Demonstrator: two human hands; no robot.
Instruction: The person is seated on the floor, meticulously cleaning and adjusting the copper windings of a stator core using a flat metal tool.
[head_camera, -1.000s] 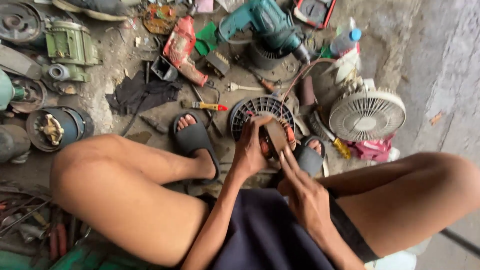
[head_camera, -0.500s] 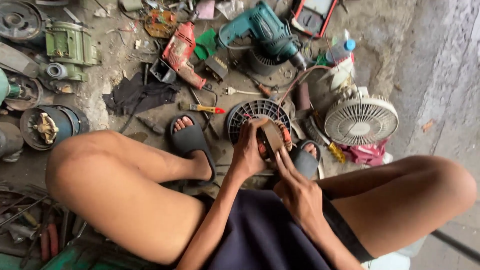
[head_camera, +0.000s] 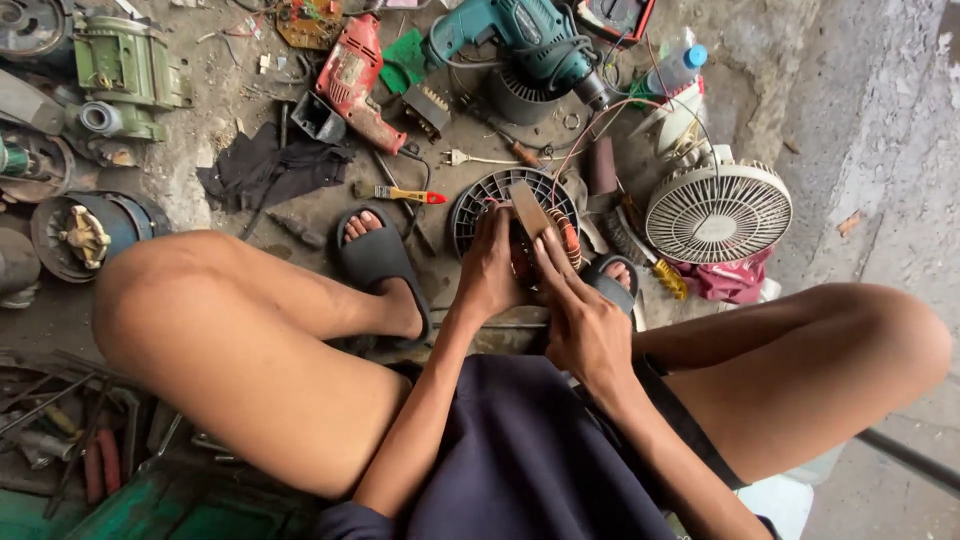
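I sit low with my knees wide apart, feet in dark sandals on a dirty concrete floor. Between my feet both hands meet over a motor stator with copper windings. My left hand grips its left side. My right hand rests on it with fingers stretched forward against a flat brown wooden block that stands tilted on the windings. Just beyond lies a round dark fan grille.
A white fan grille lies to the right. Farther off are a teal drill, a red drill, a yellow-handled screwdriver, a black rag and green motor parts. Rods and pliers lie at the lower left.
The view has shifted slightly. Both hands stay on the stator and the wooden block; the block looks a little more upright.
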